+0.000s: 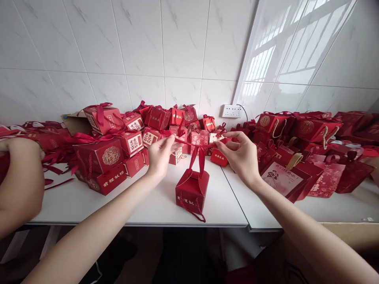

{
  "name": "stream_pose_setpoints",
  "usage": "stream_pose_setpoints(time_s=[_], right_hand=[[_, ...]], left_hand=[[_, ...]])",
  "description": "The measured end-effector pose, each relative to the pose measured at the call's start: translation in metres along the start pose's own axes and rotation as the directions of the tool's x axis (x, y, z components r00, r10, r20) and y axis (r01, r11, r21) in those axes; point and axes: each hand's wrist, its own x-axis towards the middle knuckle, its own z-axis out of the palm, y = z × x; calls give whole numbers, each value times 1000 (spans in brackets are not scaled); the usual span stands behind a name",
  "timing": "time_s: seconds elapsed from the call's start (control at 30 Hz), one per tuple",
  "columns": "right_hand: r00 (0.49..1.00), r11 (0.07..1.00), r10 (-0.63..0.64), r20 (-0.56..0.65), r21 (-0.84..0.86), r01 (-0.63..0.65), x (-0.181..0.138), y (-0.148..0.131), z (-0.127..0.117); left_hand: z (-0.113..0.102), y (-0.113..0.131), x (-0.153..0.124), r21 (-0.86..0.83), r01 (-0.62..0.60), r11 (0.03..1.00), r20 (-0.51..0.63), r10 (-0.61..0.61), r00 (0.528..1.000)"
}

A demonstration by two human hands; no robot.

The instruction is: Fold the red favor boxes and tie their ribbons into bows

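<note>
A small red gift box (192, 192) with gold characters and a red cord handle stands on the white table (154, 205), near its front edge. A red ribbon (197, 152) runs up from the box top and stretches sideways between my hands. My left hand (160, 156) pinches the ribbon's left end, fingers closed. My right hand (240, 154) pinches the right end, also closed. Both hands hover above and just behind the box.
A heap of red ribboned gift boxes (118, 138) fills the back left of the table. Red gift bags (299, 157) crowd the right table. Another person's arm (17, 181) reaches in at the left. A wall socket (231, 111) sits on the tiled wall.
</note>
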Motion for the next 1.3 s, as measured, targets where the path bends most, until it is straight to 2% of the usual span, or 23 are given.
stream_pose_setpoints(time_s=[0.13,0.27,0.37,0.5,0.7,0.8,0.9,0.97,1.03,1.07,1.13,1.17,1.23,1.3], right_hand=[[996,975,64,55,-216,-50,-14,15,-30],[981,902,141,135,-426,-71,-31,27,-57],[963,862,207,174,-499,-96,-42,37,-70],[938,838,301,175,-517,-172,-53,49,-82],[902,777,385,195,-595,-203,-66,59,-97],[866,766,453,214,-590,-255,-72,67,-102],[789,749,545,283,-587,-306,-76,77,-106],[740,719,573,352,-649,-248,-75,82,-107],[751,703,518,409,-704,-101,-72,83,-102],[769,710,468,436,-704,-32,-69,82,-97],[767,777,391,509,-629,21,-61,76,-82],[743,827,374,555,-562,3,-57,72,-73],[662,902,374,649,-420,-97,-50,66,-52],[578,920,392,716,-294,-260,-46,63,-33]], left_hand=[[-30,-7,-2,13,77,997,-145,-74,987],[-62,-13,-3,98,169,981,-266,-138,954],[-82,-20,-4,168,243,955,-337,-176,925],[-98,-31,-9,254,296,921,-349,-199,916],[-114,-48,-14,371,361,856,-313,-251,916],[-128,-54,-16,540,336,771,-228,-250,941],[-137,-55,-18,798,207,566,-38,-297,954],[-136,-52,-18,914,46,402,102,-339,935],[-127,-47,-18,946,-112,304,212,-317,924],[-119,-44,-17,942,-156,297,248,-301,921],[-100,-39,-16,909,-171,381,313,-349,884],[-90,-37,-16,880,-146,452,351,-410,842],[-72,-35,-18,810,-75,582,439,-515,736],[-58,-36,-22,759,-24,651,504,-563,655]])
